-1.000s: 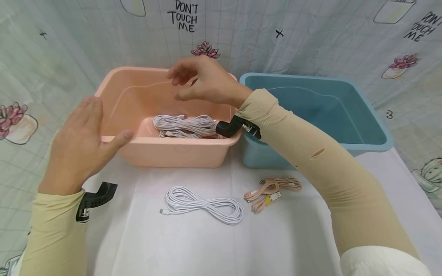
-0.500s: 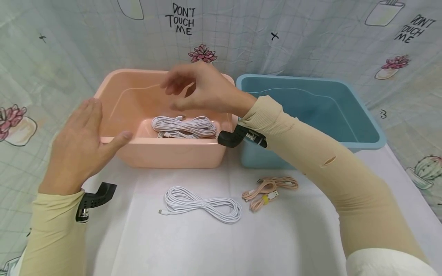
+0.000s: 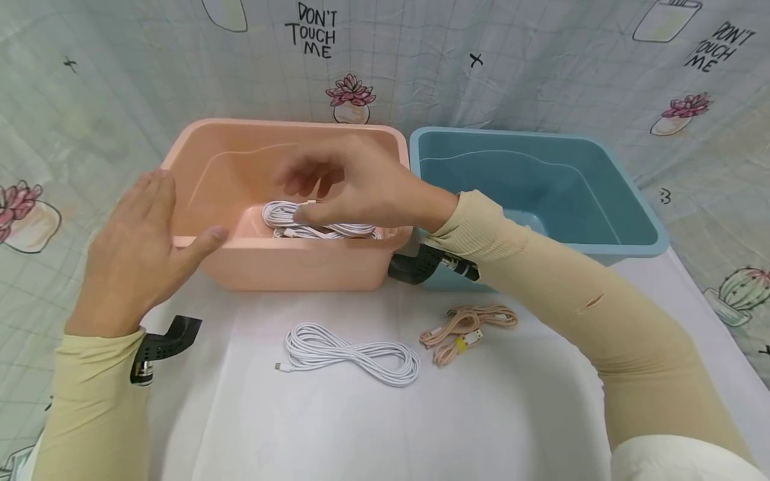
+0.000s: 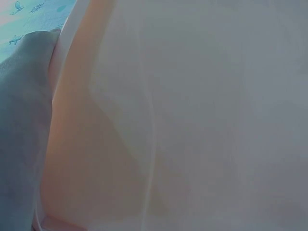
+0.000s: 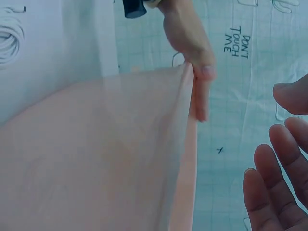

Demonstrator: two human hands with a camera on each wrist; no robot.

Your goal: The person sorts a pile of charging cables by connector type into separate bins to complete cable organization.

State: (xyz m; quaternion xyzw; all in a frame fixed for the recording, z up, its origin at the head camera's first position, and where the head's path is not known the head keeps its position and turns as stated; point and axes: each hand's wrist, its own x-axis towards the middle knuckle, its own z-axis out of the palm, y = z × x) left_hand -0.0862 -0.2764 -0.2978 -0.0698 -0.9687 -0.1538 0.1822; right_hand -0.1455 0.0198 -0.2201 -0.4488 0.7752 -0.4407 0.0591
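Observation:
My left hand point(image 3: 135, 250) rests on the left front corner of the peach bin point(image 3: 301, 266), fingers straight along its side and thumb over the front rim. My right hand point(image 3: 361, 184) is above the inside of that bin, fingers loosely bent and apart, holding nothing. In the right wrist view its fingers point(image 5: 276, 178) and thumb are spread. Below it, bundles of white cable point(image 3: 279, 214) lie on the bin floor, partly hidden by the hand. The left wrist view shows the bin's inner wall point(image 4: 159, 120) and part of my left hand point(image 4: 24, 125).
A blue bin point(image 3: 625, 252) stands to the right of the peach one. On the white table in front lie a coiled white cable point(image 3: 355, 354) and peach-coloured cables point(image 3: 463, 331), one with a yellow band. A printed curtain point(image 3: 409, 67) hangs behind.
My right hand has come down lower into the peach bin, nearer the white cables. The left hand keeps its place on the rim. The view has shifted slightly.

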